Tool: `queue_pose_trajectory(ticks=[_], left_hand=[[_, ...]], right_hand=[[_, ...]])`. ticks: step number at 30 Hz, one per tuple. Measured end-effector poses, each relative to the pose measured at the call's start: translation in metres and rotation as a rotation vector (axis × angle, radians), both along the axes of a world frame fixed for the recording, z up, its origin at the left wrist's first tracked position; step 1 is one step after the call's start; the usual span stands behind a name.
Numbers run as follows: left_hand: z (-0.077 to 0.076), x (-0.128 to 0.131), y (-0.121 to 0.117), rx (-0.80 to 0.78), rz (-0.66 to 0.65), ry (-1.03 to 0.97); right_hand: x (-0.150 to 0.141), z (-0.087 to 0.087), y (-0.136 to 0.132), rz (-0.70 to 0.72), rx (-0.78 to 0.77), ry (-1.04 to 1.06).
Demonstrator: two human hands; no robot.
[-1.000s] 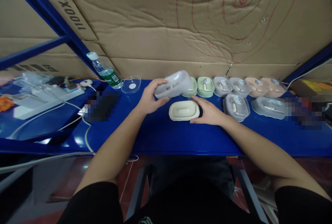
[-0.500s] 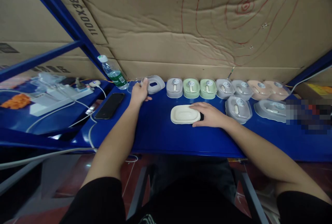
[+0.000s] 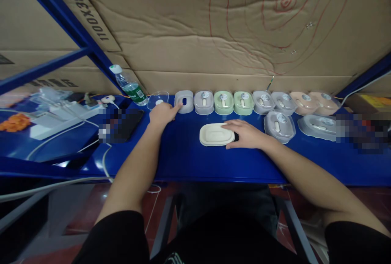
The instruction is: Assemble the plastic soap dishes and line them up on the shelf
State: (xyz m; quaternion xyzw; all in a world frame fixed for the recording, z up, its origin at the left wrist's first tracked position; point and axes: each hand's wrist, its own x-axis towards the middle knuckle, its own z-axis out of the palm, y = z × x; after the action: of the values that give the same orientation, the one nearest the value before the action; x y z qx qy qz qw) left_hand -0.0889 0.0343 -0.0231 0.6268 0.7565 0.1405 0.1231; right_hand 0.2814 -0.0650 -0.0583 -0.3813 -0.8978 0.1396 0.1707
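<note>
Cream dish (image 3: 214,135) lies left to right, its right end held by the half-open right hand (image 3: 248,134); the left hand (image 3: 161,114), loosely curled, overlaps the clear lid (image 3: 160,95) beside the grey container (image 3: 190,102), grip unclear.

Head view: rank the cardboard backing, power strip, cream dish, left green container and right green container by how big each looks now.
1. cardboard backing
2. power strip
3. cream dish, helped by sitting nearer the camera than the containers
4. left green container and right green container: look alike, unranked
</note>
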Motion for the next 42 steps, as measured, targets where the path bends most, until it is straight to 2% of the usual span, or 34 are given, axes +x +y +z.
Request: queue_pose_trajectory(ticks=[2, 3, 4, 6, 8, 10, 14, 19, 22, 26, 32, 37, 39, 42], left_hand=[[0.002, 0.003, -0.004, 0.179, 0.029, 0.033], [0.002, 0.007, -0.007, 0.284, 0.004, 0.028], [0.001, 0.013, -0.010, 0.375, -0.065, 0.018], [-0.005, 0.029, -0.015, 0.482, -0.298, 0.016], [-0.014, 0.047, -0.019, 0.491, -0.516, 0.063], [-0.023, 0.062, -0.019, 0.449, -0.627, 0.113], [-0.032, 0.070, -0.016, 0.409, -0.708, 0.140], [-0.029, 0.065, -0.015, 0.407, -0.776, 0.108], [-0.028, 0.063, -0.014, 0.389, -0.775, 0.109], [-0.026, 0.049, -0.010, 0.376, -0.607, 0.123], [-0.020, 0.018, -0.003, 0.249, -0.392, 0.287], [-0.013, 0.014, -0.008, 0.259, -0.266, 0.334], [-0.012, 0.021, -0.012, 0.323, -0.296, 0.296], [-0.014, 0.038, -0.019, 0.395, -0.533, 0.235]], right_hand=[[0.000, -0.001, 0.000, 0.000, -0.002, 0.007], [0.000, -0.001, 0.001, 0.001, -0.002, 0.006], [0.000, -0.001, 0.001, 0.004, -0.002, 0.002], [0.000, -0.001, 0.001, 0.008, 0.000, -0.009], [0.000, -0.001, 0.002, 0.009, 0.002, -0.014], [0.000, 0.000, 0.002, 0.007, 0.005, -0.014], [0.000, -0.001, 0.002, 0.010, 0.010, -0.032], [0.000, -0.002, 0.003, 0.011, 0.009, -0.016], [0.000, -0.001, 0.002, 0.009, 0.008, -0.013], [0.001, 0.000, 0.002, 0.002, -0.008, -0.020], [0.002, -0.001, 0.002, 0.011, -0.010, -0.029], [0.001, -0.001, 0.002, 0.009, -0.004, -0.033], [0.001, -0.001, 0.002, 0.011, 0.003, -0.019], [0.001, 0.001, 0.000, 0.057, 0.033, 0.081]])
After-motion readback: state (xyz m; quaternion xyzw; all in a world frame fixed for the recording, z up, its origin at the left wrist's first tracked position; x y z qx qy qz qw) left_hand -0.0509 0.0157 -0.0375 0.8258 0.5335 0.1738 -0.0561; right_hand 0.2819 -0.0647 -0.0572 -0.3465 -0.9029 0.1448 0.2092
